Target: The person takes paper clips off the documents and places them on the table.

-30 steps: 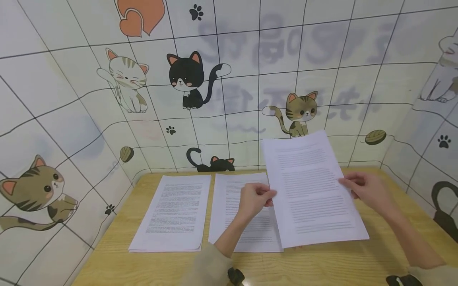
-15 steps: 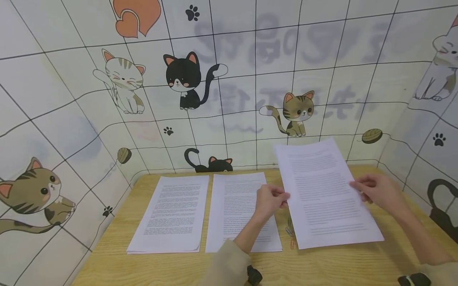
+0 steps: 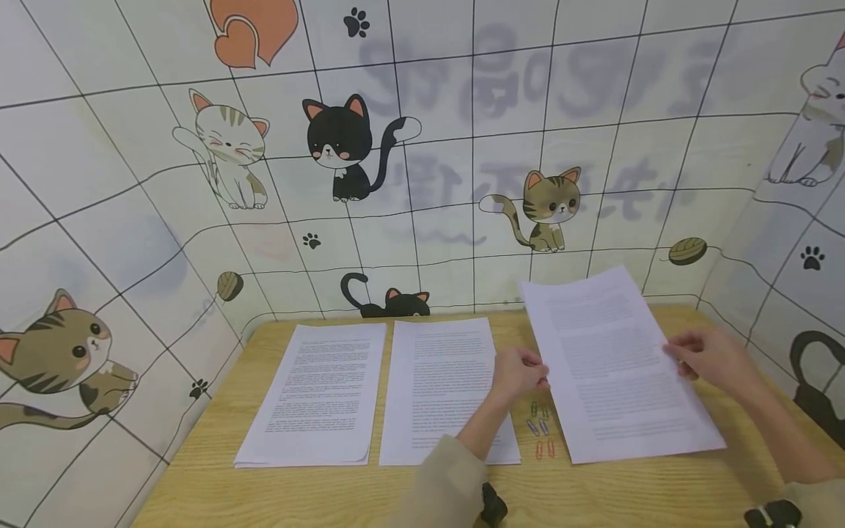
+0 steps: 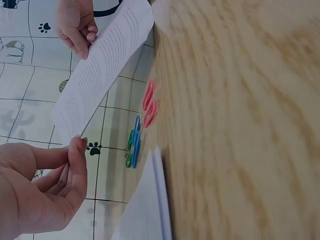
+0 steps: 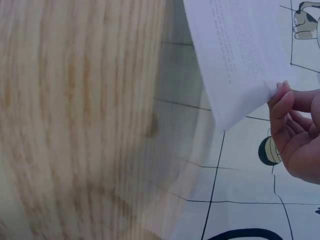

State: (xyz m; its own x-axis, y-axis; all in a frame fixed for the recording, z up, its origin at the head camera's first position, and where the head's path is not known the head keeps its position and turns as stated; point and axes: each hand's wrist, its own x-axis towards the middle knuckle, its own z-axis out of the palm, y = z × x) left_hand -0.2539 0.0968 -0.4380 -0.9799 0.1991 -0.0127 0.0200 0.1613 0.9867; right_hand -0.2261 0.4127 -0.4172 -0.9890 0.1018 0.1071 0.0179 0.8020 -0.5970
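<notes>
White sheet (image 3: 617,367) is lifted over the desk's (image 3: 330,491) right side, left hand (image 3: 518,375) and right hand (image 3: 709,359) pinching its side edges. Light grip; could slip onto the clips (image 3: 540,429).

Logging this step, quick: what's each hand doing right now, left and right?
Left hand: pinches the left edge of the printed sheet.
Right hand: pinches the same sheet's right edge.
</notes>
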